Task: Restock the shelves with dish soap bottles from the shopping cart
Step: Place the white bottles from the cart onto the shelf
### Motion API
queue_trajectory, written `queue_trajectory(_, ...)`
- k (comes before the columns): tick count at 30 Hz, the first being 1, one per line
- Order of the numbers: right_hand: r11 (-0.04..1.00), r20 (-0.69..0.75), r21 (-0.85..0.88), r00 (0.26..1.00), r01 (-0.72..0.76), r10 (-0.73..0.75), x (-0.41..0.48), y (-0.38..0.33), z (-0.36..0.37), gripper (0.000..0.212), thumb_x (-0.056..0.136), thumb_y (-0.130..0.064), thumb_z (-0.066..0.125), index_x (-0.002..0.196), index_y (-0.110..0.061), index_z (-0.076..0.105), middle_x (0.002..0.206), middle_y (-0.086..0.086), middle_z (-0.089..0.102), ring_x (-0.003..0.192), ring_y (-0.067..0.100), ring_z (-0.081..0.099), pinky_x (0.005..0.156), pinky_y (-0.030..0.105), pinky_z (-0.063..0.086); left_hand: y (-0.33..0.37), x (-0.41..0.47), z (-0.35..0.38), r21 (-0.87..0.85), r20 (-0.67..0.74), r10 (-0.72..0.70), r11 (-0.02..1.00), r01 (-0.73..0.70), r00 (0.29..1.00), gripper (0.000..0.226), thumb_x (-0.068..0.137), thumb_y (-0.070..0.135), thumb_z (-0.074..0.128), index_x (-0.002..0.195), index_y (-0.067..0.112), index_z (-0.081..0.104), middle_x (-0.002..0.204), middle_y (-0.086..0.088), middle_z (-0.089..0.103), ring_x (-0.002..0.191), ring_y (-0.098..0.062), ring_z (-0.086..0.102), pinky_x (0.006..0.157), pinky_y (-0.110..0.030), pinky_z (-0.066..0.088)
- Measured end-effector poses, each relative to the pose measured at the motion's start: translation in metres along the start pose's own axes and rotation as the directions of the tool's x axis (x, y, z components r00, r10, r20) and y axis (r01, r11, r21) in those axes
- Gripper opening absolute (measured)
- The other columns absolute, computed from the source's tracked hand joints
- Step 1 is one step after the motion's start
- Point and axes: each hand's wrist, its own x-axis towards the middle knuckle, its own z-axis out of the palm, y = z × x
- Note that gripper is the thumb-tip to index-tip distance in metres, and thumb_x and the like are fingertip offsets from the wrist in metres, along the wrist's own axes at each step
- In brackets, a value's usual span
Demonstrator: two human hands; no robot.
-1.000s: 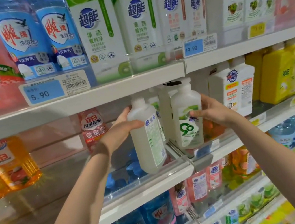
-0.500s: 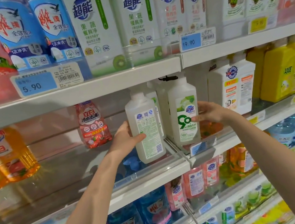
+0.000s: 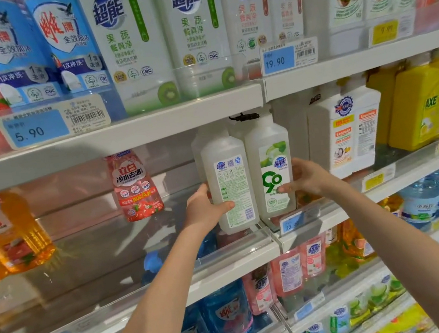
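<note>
Two clear dish soap bottles stand upright side by side on the middle shelf (image 3: 131, 266). My left hand (image 3: 205, 210) grips the left bottle (image 3: 229, 184), whose back label faces me, thumb across its front. My right hand (image 3: 305, 175) holds the right bottle (image 3: 271, 170), which shows a green "90" label, with fingers on its right side. Both bottles sit at the shelf's front edge, behind the low clear rail. More white bottles stand behind them. The shopping cart is out of view.
A red refill pouch (image 3: 135, 185) and an orange bottle (image 3: 7, 232) stand left of a wide gap on the same shelf. White spray bottles (image 3: 349, 134) and yellow bottles (image 3: 424, 106) stand to the right. The upper shelf (image 3: 112, 137) hangs close above. Lower shelves hold blue and pink bottles.
My left hand moved its bottle from a tilt in front of the shelf to upright on the shelf beside the right bottle. The right hand stayed on its bottle.
</note>
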Motion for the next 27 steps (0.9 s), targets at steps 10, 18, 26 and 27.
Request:
queue_trajectory(10,0.999,0.098,0.016,0.994,-0.044,0.042,0.011,-0.003,-0.011,0.056,0.071,-0.009,0.08,0.121,-0.017,0.057,0.112,0.0,0.069,0.105,0.018,0.064,0.094,0.043,0.05,0.002,0.003,0.011,0.092,-0.069,-0.027,0.995,0.033,0.997,0.049,0.077,0.02,0.076,0.12,0.016,0.053,0.122,-0.003,0.061,0.109,-0.021,0.058,0.092,-0.038,0.05)
queue_trajectory(18,0.999,0.055,0.05,0.998,-0.019,0.016,-0.004,0.002,0.0,0.052,0.078,-0.015,0.075,0.124,-0.019,0.053,0.113,-0.005,0.066,0.106,0.018,0.062,0.098,0.047,0.048,0.003,0.003,0.016,0.093,-0.088,-0.049,0.994,0.057,0.995,0.05,0.078,0.021,0.075,0.122,0.016,0.051,0.126,-0.005,0.056,0.114,-0.022,0.056,0.097,-0.041,0.048)
queue_trajectory(26,0.981,-0.177,-0.187,0.984,-0.05,0.016,-0.024,-0.002,0.022,0.051,0.087,-0.032,0.066,0.133,-0.017,0.047,0.125,0.003,0.062,0.111,0.023,0.058,0.09,0.038,0.048,0.004,-0.004,0.021,0.167,-0.055,-0.091,0.981,0.1,0.994,0.046,0.087,0.024,0.065,0.128,0.012,0.048,0.129,-0.004,0.052,0.109,-0.024,0.058,0.074,-0.031,0.052)
queue_trajectory(27,0.977,-0.187,-0.202,0.982,-0.067,0.028,-0.026,-0.004,0.025,0.05,0.088,-0.031,0.065,0.132,-0.015,0.047,0.126,0.005,0.062,0.112,0.025,0.059,0.092,0.04,0.048,0.003,-0.007,0.02,0.184,-0.042,-0.092,0.978,0.098,0.995,0.044,0.089,0.023,0.062,0.129,0.012,0.049,0.131,-0.005,0.052,0.11,-0.024,0.058,0.08,-0.03,0.05)
